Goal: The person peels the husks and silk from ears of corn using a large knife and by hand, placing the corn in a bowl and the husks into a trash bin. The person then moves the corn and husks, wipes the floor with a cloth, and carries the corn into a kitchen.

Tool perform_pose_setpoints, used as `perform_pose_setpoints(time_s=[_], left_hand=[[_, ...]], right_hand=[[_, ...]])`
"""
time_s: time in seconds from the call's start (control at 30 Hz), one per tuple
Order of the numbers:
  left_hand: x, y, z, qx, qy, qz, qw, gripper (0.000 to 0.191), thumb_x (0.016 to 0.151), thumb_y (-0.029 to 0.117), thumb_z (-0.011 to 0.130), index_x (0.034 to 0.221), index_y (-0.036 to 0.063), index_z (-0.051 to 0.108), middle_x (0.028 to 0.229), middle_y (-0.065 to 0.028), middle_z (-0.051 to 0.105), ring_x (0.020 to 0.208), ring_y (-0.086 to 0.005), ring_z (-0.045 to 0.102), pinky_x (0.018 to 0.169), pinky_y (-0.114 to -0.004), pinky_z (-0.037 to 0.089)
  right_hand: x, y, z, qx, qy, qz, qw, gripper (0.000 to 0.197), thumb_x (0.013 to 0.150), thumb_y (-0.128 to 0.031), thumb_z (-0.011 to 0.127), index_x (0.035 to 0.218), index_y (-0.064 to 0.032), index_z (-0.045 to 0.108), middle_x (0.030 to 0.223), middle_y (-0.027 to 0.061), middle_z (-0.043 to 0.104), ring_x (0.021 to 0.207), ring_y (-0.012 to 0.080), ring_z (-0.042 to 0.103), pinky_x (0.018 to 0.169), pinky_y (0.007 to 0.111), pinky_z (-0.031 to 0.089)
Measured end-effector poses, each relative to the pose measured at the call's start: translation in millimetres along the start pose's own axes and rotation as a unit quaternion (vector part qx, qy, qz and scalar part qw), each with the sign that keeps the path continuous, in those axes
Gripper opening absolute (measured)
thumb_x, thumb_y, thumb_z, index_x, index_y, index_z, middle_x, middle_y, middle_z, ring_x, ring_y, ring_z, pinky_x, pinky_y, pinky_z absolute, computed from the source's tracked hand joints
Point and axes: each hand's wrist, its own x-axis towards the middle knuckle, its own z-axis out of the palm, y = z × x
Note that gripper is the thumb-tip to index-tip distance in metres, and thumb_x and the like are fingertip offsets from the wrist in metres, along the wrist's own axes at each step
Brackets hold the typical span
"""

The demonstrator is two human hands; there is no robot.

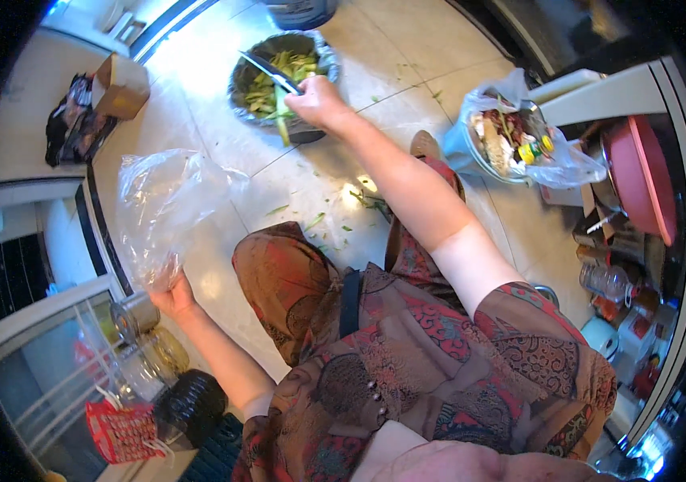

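Observation:
My left hand (175,293) grips the lower end of a clear plastic bag (165,202), which puffs upward above the tiled floor at the left. My right hand (317,103) is closed on a knife (270,71) and a long pale green piece of vegetable (282,114) hanging down below it. Both are over the near right part of a round bin with a liner (335,60). Green vegetable scraps (261,96) lie inside that bin. The knife's blade points to the upper left, across the scraps. The knife's handle is mostly hidden in my fingers.
A blue bin with a bag (460,144) holds mixed waste at the right, beside a pink basin (644,181). Green bits (316,222) are scattered on the floor near my knees. A cardboard box (121,86) stands at upper left; a red patterned bag (123,431) lies at lower left.

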Motion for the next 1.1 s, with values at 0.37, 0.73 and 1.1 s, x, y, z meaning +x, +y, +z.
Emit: perform_pose_setpoints(time_s=[0.37, 0.73, 1.1], left_hand=[[50.0, -114.8, 123.2, 0.068, -0.111, -0.080, 0.988, 0.034, 0.090, 0.022, 0.046, 0.113, -0.0021, 0.051, 0.107, -0.0196, 0.058, 0.107, -0.0362, 0.052, 0.101, -0.058, 0.032], [-14.0, -216.2, 149.4, -0.018, -0.277, -0.299, 0.913, 0.049, 0.091, 0.039, 0.050, 0.127, 0.0059, 0.045, 0.128, -0.0112, 0.049, 0.121, -0.0273, 0.043, 0.105, -0.051, 0.028], [13.7, -213.8, 156.8, 0.081, -0.172, -0.243, 0.951, 0.025, 0.089, 0.018, 0.060, 0.106, 0.0016, 0.053, 0.101, -0.0106, 0.062, 0.093, -0.0218, 0.060, 0.085, -0.035, 0.049]], right_hand=[[-33.0, -17.5, -36.4, 0.015, 0.147, -0.167, 0.975, 0.040, 0.078, -0.041, 0.064, 0.089, -0.0030, 0.065, 0.078, 0.0186, 0.065, 0.073, 0.0354, 0.063, 0.066, 0.041, 0.051], [-55.2, -22.0, -11.9, -0.107, 0.053, -0.239, 0.964, 0.034, 0.080, -0.038, 0.062, 0.090, -0.0056, 0.061, 0.076, 0.0186, 0.065, 0.072, 0.0368, 0.064, 0.065, 0.045, 0.052], [-69.2, -41.3, 9.5, -0.182, 0.013, -0.321, 0.929, 0.037, 0.082, -0.036, 0.062, 0.102, -0.0057, 0.057, 0.070, 0.0168, 0.064, 0.063, 0.0330, 0.064, 0.057, 0.043, 0.051]])
